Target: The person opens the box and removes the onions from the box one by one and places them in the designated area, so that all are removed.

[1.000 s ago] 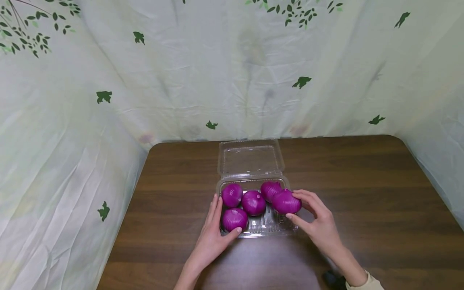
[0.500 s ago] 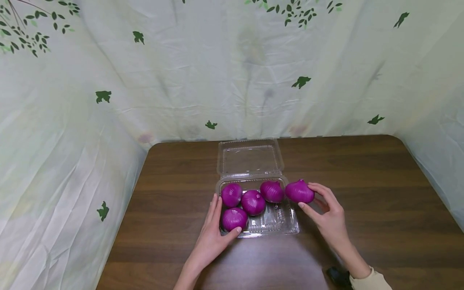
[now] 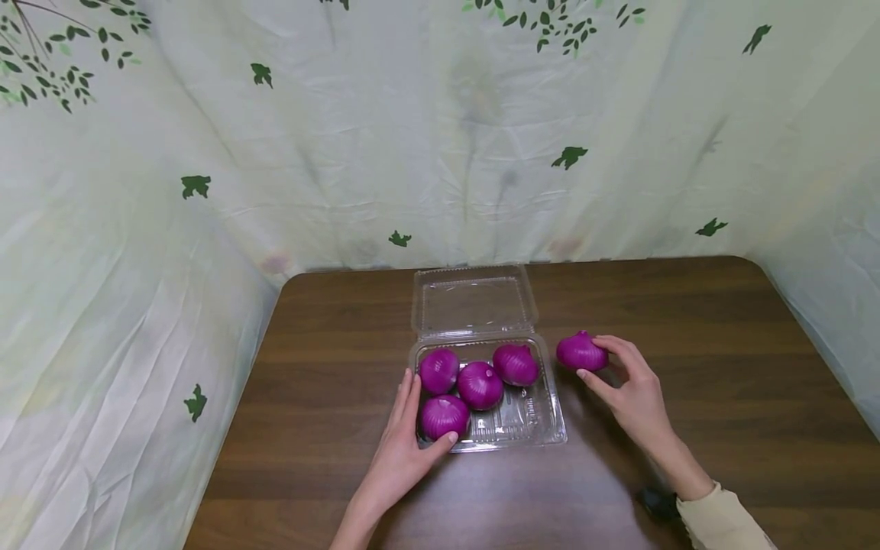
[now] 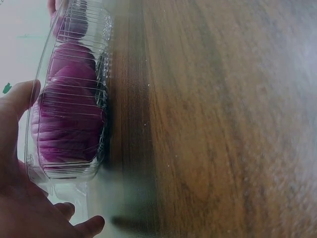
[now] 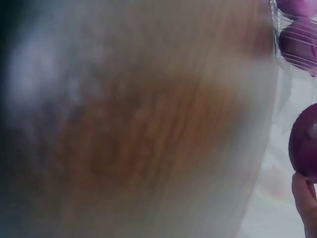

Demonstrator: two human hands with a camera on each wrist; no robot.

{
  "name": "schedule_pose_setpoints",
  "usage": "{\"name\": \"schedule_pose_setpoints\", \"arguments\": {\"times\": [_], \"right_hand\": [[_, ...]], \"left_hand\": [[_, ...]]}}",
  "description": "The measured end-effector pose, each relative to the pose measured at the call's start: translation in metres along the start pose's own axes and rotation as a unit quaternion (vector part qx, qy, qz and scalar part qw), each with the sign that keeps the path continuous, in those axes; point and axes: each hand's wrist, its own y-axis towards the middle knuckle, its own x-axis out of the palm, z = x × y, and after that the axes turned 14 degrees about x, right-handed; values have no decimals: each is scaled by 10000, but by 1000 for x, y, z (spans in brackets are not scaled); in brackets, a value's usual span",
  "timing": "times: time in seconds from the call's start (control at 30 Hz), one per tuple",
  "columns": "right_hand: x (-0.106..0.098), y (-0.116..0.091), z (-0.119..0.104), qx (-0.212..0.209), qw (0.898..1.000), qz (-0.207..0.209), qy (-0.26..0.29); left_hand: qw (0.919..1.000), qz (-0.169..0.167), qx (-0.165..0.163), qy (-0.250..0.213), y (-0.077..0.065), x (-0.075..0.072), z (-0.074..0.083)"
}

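Note:
A red onion (image 3: 580, 353) is held between the thumb and fingers of my right hand (image 3: 638, 393), to the right of a clear plastic clamshell box (image 3: 525, 420). In the right wrist view, this onion (image 5: 304, 141) shows at the right edge with a fingertip against it. Several more red onions (image 3: 480, 385) sit in the box, mostly toward its left and back. My left hand (image 3: 400, 454) rests at the box's front left corner, fingers straight along the left side and thumb on the front rim. The left wrist view shows that thumb (image 4: 25, 96) on the rim and onions (image 4: 69, 119) through the ribbed wall.
The box's clear lid (image 3: 474, 302) lies folded back toward the table's far edge. All this stands on a brown wooden table (image 3: 330, 412). White cloth (image 3: 385, 137) with green leaf prints hangs behind and at both sides. A dark object (image 3: 658, 504) shows by the right wrist.
My right hand has carried the red onion up out of the box and to the right, past its rim. My left hand stays at the corner.

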Motion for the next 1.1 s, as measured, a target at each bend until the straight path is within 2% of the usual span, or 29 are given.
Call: {"name": "schedule_pose_setpoints", "arguments": {"times": [0.2, 0.53, 0.83, 1.1], "right_hand": [[-2, 9, 9, -60, 9991, -272, -330], [-6, 16, 18, 104, 9956, -374, -852], [-13, 13, 19, 128, 9959, -379, -811], [-15, 11, 19, 345, 9954, -363, -820]], "left_hand": [[10000, 27, 68, 9, 0, 1, 0], [9999, 41, 97, 3, -1, 2, -1], [9999, 58, 103, 17, -1, 2, -1], [9999, 77, 75, 24, -1, 2, -1]]}}
